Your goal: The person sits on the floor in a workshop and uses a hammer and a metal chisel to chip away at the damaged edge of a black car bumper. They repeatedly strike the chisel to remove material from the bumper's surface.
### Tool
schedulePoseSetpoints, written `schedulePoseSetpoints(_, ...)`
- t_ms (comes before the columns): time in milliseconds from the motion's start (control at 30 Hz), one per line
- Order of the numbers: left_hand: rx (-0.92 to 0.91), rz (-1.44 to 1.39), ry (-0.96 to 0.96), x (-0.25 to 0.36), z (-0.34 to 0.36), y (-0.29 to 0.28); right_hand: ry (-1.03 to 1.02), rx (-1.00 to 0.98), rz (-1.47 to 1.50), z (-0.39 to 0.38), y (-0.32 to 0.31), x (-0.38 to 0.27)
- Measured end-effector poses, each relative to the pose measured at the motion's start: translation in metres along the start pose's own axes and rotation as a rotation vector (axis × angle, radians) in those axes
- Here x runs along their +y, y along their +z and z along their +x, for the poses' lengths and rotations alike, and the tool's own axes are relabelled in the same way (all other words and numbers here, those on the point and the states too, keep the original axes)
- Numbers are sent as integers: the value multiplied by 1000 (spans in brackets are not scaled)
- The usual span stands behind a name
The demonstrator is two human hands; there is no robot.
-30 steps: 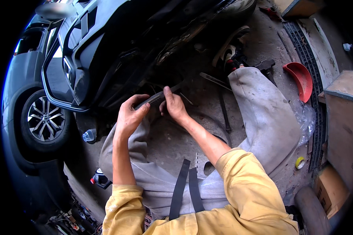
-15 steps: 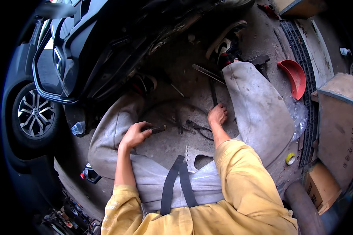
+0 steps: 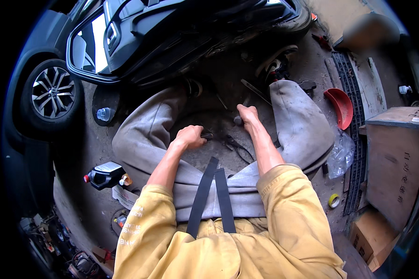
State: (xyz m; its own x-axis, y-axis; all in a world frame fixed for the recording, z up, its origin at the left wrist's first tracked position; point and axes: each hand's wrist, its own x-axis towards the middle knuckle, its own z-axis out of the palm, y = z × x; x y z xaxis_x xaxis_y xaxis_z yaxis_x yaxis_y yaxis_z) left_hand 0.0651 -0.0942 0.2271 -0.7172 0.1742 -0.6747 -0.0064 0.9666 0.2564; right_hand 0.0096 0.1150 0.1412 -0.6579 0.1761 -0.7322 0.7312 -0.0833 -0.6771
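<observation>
On the dusty grey floor (image 3: 312, 60), between the knees of a pair of stained grey trousers (image 3: 302, 123), the left hand (image 3: 189, 136) is curled around a short dark tool (image 3: 208, 136), its end poking past the fingers. The right hand (image 3: 248, 114), near it, is clenched on a dark rod-like handle (image 3: 238, 121), the blunt end showing below the fist. Dark-handled pliers (image 3: 239, 148) lie just below and between the two.

Toward the floor's right edge, a tall brown box (image 3: 388, 162) bears a column of dark characters. White lettering, broken by folds, marks the left sleeve of the yellow jacket (image 3: 139, 228). By the floor's left edge, a black plastic bottle with a red cap (image 3: 102, 179) has a pale label — its print too small to read.

The left fist covers most of its tool, so its kind cannot be told; the handle's middle is hidden too. Both feet are half lost in shadow by the dark car (image 3: 186, 28), which the round rim cuts off — as it does the clutter at lower left.
</observation>
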Motion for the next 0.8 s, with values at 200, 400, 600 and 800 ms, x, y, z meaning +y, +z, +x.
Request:
schedulePoseSetpoints(200, 333, -266, -59, 19, -81, -17, -218, -333, 380, -143, -67, -58)
schedulePoseSetpoints(400, 563, -442, 69, 14, -171, -49, -662, -246, -70, -233, -91, -107)
schedulePoseSetpoints(600, 326, -286, 62, 20, -146, -121, -1107, -51, -507, -232, -100, -194)
schedulePoseSetpoints(800, 28, -359, 140, -33, -8, -79, -913, -55, -691, -182, -94, -245)
